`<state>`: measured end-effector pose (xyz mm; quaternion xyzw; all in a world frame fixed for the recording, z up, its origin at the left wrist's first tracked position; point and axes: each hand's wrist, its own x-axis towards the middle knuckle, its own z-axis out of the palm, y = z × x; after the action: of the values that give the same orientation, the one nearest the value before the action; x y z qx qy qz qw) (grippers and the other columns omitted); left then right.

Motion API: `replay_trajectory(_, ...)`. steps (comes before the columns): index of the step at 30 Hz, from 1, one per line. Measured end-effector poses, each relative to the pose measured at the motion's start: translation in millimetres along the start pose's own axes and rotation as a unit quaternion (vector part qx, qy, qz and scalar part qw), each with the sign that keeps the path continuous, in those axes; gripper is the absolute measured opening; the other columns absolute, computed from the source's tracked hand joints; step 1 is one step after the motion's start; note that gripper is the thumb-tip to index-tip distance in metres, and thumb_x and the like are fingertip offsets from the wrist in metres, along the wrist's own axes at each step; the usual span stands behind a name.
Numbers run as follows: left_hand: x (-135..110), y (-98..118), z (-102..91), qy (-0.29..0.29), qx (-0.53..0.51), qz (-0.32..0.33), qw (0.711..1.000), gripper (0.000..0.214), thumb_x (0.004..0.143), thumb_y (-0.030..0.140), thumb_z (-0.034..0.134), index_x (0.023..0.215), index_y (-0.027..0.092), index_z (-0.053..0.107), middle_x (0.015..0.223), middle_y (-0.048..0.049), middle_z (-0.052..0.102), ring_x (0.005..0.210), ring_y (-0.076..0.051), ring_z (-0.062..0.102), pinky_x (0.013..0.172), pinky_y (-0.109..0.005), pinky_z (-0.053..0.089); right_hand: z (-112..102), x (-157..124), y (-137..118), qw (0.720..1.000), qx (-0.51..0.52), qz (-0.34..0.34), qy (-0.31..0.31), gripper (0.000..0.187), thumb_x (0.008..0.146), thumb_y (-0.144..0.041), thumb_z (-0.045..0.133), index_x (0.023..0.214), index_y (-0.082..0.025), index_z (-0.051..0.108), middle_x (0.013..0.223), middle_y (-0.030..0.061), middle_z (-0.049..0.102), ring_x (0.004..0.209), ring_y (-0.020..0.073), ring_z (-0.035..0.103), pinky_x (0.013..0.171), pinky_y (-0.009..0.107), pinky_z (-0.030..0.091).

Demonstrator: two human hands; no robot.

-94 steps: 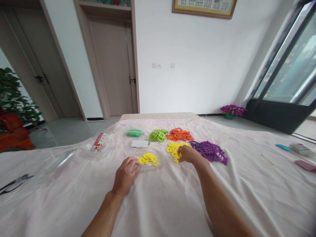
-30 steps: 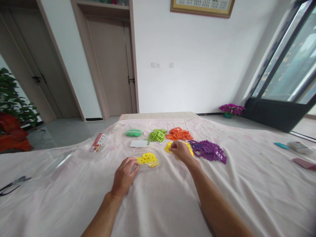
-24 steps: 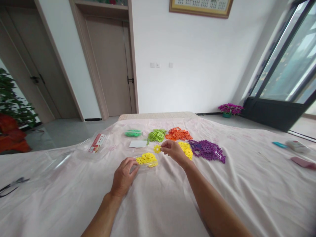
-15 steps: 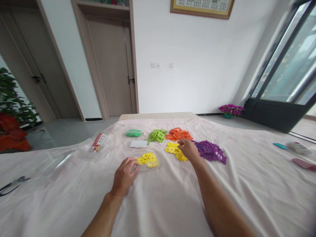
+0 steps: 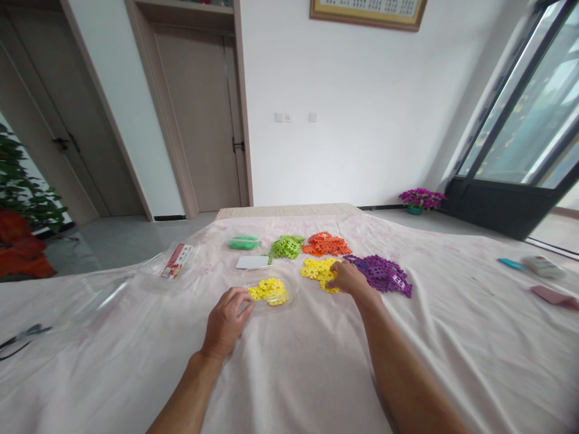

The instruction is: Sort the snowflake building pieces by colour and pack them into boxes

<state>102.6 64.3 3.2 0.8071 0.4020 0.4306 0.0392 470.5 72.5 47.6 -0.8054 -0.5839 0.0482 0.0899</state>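
My left hand grips the left edge of a clear plastic container, thumb and fingers at its rim. Inside it lie several yellow flower-shaped plastic pieces. At the loose pile of yellow pieces to the right, my right hand has its fingers bent down and closed on a piece at the pile's near right side; the fingertips are partly hidden. Purple pieces lie in a heap just right of that hand. Behind are heaps of light green pieces and orange pieces.
A clear container with green pieces and a white card lie behind the yellow one. More clear packaging and glasses are at left. A blue item and a pink item lie far right on the cloth.
My right hand has moved slightly down and toward me at the yellow pile, its fingers now lower among the pieces. The left hand stays at the container.
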Motion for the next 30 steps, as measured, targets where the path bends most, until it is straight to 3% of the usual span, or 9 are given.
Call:
replay_trajectory(7, 0.0, -1.2, 0.7, -0.002, 0.003, 0.001, 1.000, 0.005, 0.086, 0.023, 0.060, 0.089, 0.025, 0.064, 0.102, -0.0026, 0.065, 0.098, -0.018, 0.063, 0.086, -0.032, 0.053, 1.5, -1.9, -6.9, 0.999, 0.024, -0.028, 0.016, 0.042, 0.061, -0.031, 0.079, 0.100, -0.022, 0.065, 0.099, 0.0050, 0.066, 0.093, 0.0219, 0.058, 0.065, 0.025, 0.035)
replay_trajectory(13, -0.7, -2.5, 1.3, -0.010, 0.003, -0.001, 1.000, 0.005, 0.088, 0.024, 0.059, 0.090, 0.024, 0.063, 0.104, -0.0030, 0.064, 0.099, -0.018, 0.062, 0.088, -0.033, 0.052, -1.4, -0.3, -15.2, 0.986, 0.149, -0.061, 0.049, 0.020, 0.065, -0.024, 0.073, 0.082, -0.020, 0.065, 0.077, -0.0008, 0.064, 0.070, 0.0136, 0.056, 0.059, 0.023, 0.031)
replay_trajectory(16, -0.6, -1.5, 1.5, -0.013, 0.001, -0.005, 1.000, 0.005, 0.088, 0.026, 0.058, 0.091, 0.024, 0.063, 0.104, -0.0033, 0.064, 0.100, -0.018, 0.062, 0.088, -0.033, 0.053, -4.9, -5.6, -35.7, 0.954, 0.276, -0.091, 0.074, 0.018, 0.065, -0.027, 0.072, 0.077, -0.018, 0.062, 0.069, -0.0028, 0.060, 0.063, 0.0117, 0.053, 0.057, 0.023, 0.033)
replay_trajectory(19, -0.8, -0.1, 0.8, -0.014, 0.003, -0.009, 1.000, 0.008, 0.089, 0.029, 0.057, 0.091, 0.024, 0.063, 0.104, -0.0039, 0.064, 0.100, -0.018, 0.062, 0.088, -0.033, 0.053, -6.2, -19.2, -69.1, 0.893, 0.426, -0.132, 0.063, 0.019, 0.067, -0.031, 0.070, 0.074, -0.018, 0.058, 0.066, -0.0038, 0.057, 0.058, 0.0100, 0.050, 0.055, 0.022, 0.034)
replay_trajectory(21, -1.1, 0.6, 0.0, -0.015, 0.005, -0.011, 1.000, 0.010, 0.090, 0.031, 0.057, 0.091, 0.024, 0.063, 0.105, -0.0043, 0.064, 0.099, -0.019, 0.063, 0.088, -0.034, 0.053, -4.5, -29.2, -90.8, 0.850, 0.503, -0.155, 0.009, 0.020, 0.068, -0.032, 0.069, 0.078, -0.018, 0.059, 0.066, -0.0035, 0.059, 0.058, 0.0098, 0.051, 0.055, 0.022, 0.036)
replay_trajectory(23, -1.2, 0.9, -0.6, -0.017, 0.005, -0.012, 1.000, 0.010, 0.090, 0.031, 0.056, 0.091, 0.024, 0.064, 0.104, -0.0044, 0.064, 0.099, -0.019, 0.063, 0.088, -0.034, 0.053, -1.2, -35.7, -104.6, 0.831, 0.527, -0.175, -0.041, 0.023, 0.069, -0.031, 0.068, 0.086, -0.017, 0.062, 0.070, -0.0022, 0.062, 0.060, 0.0107, 0.053, 0.056, 0.022, 0.039)
replay_trajectory(25, -1.1, 0.8, -0.7, -0.018, 0.005, -0.013, 1.000, 0.009, 0.089, 0.030, 0.057, 0.091, 0.024, 0.064, 0.105, -0.0043, 0.065, 0.100, -0.019, 0.063, 0.088, -0.035, 0.053, 2.3, -36.3, -106.0, 0.843, 0.502, -0.186, -0.044, 0.026, 0.073, -0.029, 0.065, 0.095, -0.017, 0.064, 0.076, 0.0001, 0.065, 0.065, 0.0128, 0.057, 0.060, 0.024, 0.043)
replay_trajectory(27, -0.8, 0.6, -0.4, -0.016, 0.004, -0.010, 1.000, 0.008, 0.089, 0.028, 0.057, 0.091, 0.024, 0.064, 0.104, -0.0039, 0.065, 0.100, -0.019, 0.063, 0.088, -0.034, 0.053, 4.8, -31.2, -95.2, 0.889, 0.422, -0.175, 0.009, 0.022, 0.078, -0.025, 0.059, 0.098, -0.017, 0.066, 0.084, 0.0030, 0.068, 0.075, 0.0155, 0.061, 0.068, 0.027, 0.045)
replay_trajectory(30, -0.1, 0.2, 0.2, -0.009, -0.002, -0.005, 1.000, 0.006, 0.087, 0.025, 0.058, 0.089, 0.025, 0.063, 0.103, -0.0031, 0.065, 0.101, -0.019, 0.063, 0.089, -0.034, 0.053, 7.8, -19.2, -66.9, 0.962, 0.218, -0.116, 0.116, 0.021, 0.082, -0.019, 0.055, 0.099, -0.020, 0.068, 0.101, 0.0071, 0.069, 0.097, 0.0207, 0.059, 0.085, 0.031, 0.043)
